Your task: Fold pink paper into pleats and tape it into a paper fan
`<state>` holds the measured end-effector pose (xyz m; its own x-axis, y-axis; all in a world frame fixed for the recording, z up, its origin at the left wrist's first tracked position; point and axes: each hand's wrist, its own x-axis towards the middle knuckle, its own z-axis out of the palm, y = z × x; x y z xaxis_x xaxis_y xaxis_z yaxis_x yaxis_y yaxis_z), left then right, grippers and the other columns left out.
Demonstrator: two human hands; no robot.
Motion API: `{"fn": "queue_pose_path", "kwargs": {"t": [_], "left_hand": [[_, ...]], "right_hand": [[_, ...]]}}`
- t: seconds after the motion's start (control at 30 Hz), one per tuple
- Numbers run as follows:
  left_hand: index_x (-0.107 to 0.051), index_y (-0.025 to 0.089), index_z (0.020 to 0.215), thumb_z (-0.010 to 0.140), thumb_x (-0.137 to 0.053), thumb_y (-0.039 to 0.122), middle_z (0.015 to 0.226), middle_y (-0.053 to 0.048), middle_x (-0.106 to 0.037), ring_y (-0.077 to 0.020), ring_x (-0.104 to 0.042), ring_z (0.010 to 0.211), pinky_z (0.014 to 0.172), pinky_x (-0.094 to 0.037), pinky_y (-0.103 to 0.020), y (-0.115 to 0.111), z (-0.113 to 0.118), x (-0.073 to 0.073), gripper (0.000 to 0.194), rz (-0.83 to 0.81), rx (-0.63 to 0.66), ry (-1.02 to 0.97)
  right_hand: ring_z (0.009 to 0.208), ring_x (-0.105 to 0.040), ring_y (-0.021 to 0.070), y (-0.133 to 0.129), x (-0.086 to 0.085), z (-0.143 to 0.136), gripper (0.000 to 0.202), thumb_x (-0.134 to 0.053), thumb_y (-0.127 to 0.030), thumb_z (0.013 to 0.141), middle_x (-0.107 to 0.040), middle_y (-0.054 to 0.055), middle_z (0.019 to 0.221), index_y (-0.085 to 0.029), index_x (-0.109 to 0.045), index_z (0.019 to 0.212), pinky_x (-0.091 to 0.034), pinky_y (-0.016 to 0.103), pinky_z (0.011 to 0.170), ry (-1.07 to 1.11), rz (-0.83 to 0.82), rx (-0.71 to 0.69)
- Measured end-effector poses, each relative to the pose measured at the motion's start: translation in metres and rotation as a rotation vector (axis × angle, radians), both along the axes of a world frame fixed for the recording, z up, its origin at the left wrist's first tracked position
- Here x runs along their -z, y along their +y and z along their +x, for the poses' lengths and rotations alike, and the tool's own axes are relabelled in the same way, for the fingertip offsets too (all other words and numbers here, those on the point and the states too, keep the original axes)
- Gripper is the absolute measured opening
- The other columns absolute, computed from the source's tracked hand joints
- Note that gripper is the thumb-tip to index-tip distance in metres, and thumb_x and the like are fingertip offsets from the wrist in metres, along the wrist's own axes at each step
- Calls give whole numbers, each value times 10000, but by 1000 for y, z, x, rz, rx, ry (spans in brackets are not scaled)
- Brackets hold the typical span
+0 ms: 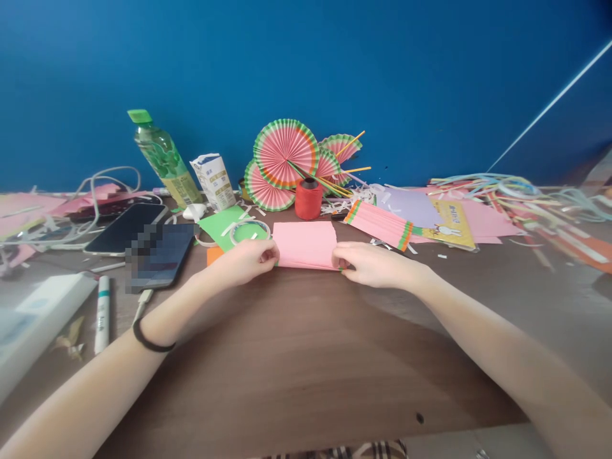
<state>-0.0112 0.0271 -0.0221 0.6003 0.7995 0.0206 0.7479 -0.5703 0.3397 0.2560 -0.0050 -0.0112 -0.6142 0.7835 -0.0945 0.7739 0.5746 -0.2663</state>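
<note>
- A person's left hand [253, 258] and right hand [375, 262] work at opposite near corners of a pink sheet [305, 243], at the center of a crowded brown tabletop [296, 357].
- Fingers of the left hand curl closed, thumb and fingertips pinching the near left corner; the right hand mirrors the grip at the near right corner.
- The step in hand appears to be folding or creasing: a narrow layered band runs along the sheet's near side, green showing at its ends.
- From this position, the next move seems to call for level pressure at both ends and a crease parallel to the near side, the layers held together.
- The sheet's far edge lies just short of a red spool of thread [308, 201], with pink-and-green paper fans [287, 154] behind it, leaving little room on the far side.
- At left, a green sheet [220, 224] and a clear roll of tape [250, 233] crowd the left hand; farther left sits a dark phone [165, 255].
- At right, a pleated pink strip [377, 224] lies beyond the right hand.
- The widest working room stretches from the hands toward the table's near edge.
</note>
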Motion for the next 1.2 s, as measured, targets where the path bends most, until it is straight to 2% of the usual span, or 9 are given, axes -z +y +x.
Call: {"fn": "queue_pose_path", "kwargs": {"t": [0.1,0.23,0.37,0.53,0.63,0.77,0.9,1.0,1.2], "left_hand": [[-549,177,742,756,-430,235,724,-9,-609,-137,-553,663,635,-419,-253,0,-1,-4,134,-23,-17,-49],[-550,176,765,765,-454,269,752,-12,-617,-146,-562,690,658,-436,-265,0,-2,-8,135,-30,-32,-112],[-547,180,808,798,-437,286,815,-15,-623,-142,-564,724,674,-435,-262,-1,-2,-14,153,41,-39,-166],[-571,180,829,811,-445,311,874,-23,-636,-151,-565,791,720,-440,-273,-9,0,-36,182,72,-86,-243],[-575,169,813,807,-460,347,837,-26,-633,-153,-578,789,726,-461,-272,-16,0,-51,212,-7,-132,-413],[-589,174,819,779,-507,398,810,-23,-633,-155,-594,756,675,-485,-260,-22,-1,-62,242,-87,-266,-620],[-598,178,872,791,-489,416,795,-28,-645,-154,-608,728,659,-498,-270,-22,-2,-60,274,-129,-284,-690],[-605,168,890,792,-491,422,813,-34,-655,-156,-612,738,677,-498,-271,-17,-4,-55,296,-102,-261,-633],[-631,176,895,793,-480,344,931,-36,-663,-172,-597,839,760,-469,-285,1,-8,-28,248,13,-117,-253]], "right_hand": [[764,-525,157,0,-2,1,135,-492,-88,724,-570,41,893,-184,-509,817,-337,249,621,30,15,12],[803,-521,166,2,-6,1,129,-424,-90,797,-565,49,881,-179,-516,805,-357,262,666,105,130,41],[825,-525,173,3,-15,2,145,-409,-108,826,-567,54,865,-179,-532,801,-385,283,717,231,207,97],[820,-545,171,-2,-32,4,125,-461,-165,823,-588,42,873,-193,-583,818,-423,306,721,518,284,175],[825,-566,177,-4,-38,8,79,-536,-250,803,-611,30,867,-214,-604,819,-454,322,719,737,212,232],[840,-599,174,-1,-37,12,161,-634,-341,743,-635,22,897,-217,-605,843,-486,331,736,1036,-13,260],[780,-617,145,3,-33,13,176,-645,-332,735,-644,10,870,-211,-603,855,-505,311,697,1188,-223,262],[747,-617,131,7,-28,13,163,-651,-308,722,-649,6,836,-198,-614,836,-504,291,691,1177,-240,284],[757,-605,148,22,-2,11,118,-601,-213,729,-662,38,838,-157,-641,825,-482,307,728,736,-78,300]]}}
